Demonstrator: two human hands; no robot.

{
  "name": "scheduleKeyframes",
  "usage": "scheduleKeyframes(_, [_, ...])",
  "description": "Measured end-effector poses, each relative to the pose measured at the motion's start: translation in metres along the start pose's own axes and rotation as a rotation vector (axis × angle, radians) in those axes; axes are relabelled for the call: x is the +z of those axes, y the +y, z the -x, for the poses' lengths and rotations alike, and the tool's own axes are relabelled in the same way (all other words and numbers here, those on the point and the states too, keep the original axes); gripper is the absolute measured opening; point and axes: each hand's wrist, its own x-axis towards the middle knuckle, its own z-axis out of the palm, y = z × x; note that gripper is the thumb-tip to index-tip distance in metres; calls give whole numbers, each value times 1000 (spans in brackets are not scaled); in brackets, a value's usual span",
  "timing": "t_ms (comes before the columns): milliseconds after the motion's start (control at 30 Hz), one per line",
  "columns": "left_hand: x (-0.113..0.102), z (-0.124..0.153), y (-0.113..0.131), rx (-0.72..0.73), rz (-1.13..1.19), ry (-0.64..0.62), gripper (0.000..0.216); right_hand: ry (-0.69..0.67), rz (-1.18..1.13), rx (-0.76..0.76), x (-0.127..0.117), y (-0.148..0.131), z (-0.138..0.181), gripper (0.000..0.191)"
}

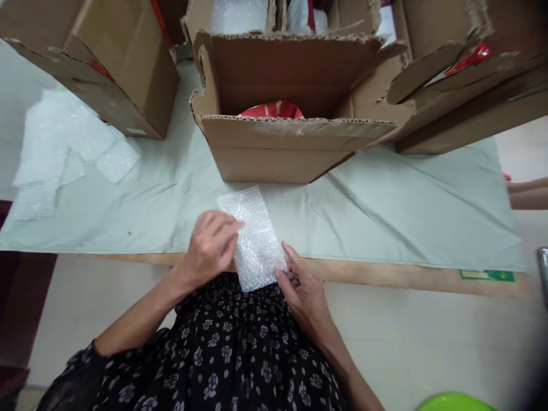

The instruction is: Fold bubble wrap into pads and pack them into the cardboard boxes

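Note:
A small sheet of bubble wrap (256,234) lies at the table's near edge, partly over my lap. My left hand (211,246) is curled over its left side, fingers closed on the wrap. My right hand (303,288) pinches its lower right corner, and something dark shows under the fingers that I cannot make out. An open cardboard box (282,145) stands just behind the wrap, with a red item (274,109) inside.
A pale cloth (406,217) covers the table. More bubble wrap pieces (68,142) lie at the left. Other cardboard boxes stand at back left (115,63) and back right (466,74). Another person's arm (528,193) shows at the right edge. A green object (454,402) sits bottom right.

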Motion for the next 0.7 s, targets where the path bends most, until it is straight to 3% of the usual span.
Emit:
scheduleKeyframes(133, [-13, 32, 23, 66, 303, -263, 31, -68, -77, 31, -11, -5, -5, 49])
scheduleKeyframes(200, [-16, 39, 23, 53, 351, -339, 49, -144, -226, 111, -14, -8, -7, 42])
scheduleKeyframes(333, [-14, 45, 18, 99, 308, -365, 79, -163, -640, 299, -5, -10, -10, 32])
scheduleKeyframes(433, [-8, 48, 21, 85, 249, -271, 60, -119, -826, 360, 7, -11, -12, 35])
scheduleKeyframes(500, [-4, 48, 25, -10, 270, -161, 51, -133, -851, 313, 10, -12, -12, 39])
scheduleKeyframes(567, [-2, 47, 30, -206, 321, -86, 45, -168, -830, 183, 10, -12, -10, 46])
scheduleKeyframes(633, [-2, 43, 33, -435, 372, -73, 42, -162, -751, 4, 6, -12, -6, 54])
scheduleKeyframes(700, [-4, 37, 35, -589, 424, -96, 44, -70, -559, -186, 1, -13, -2, 62])
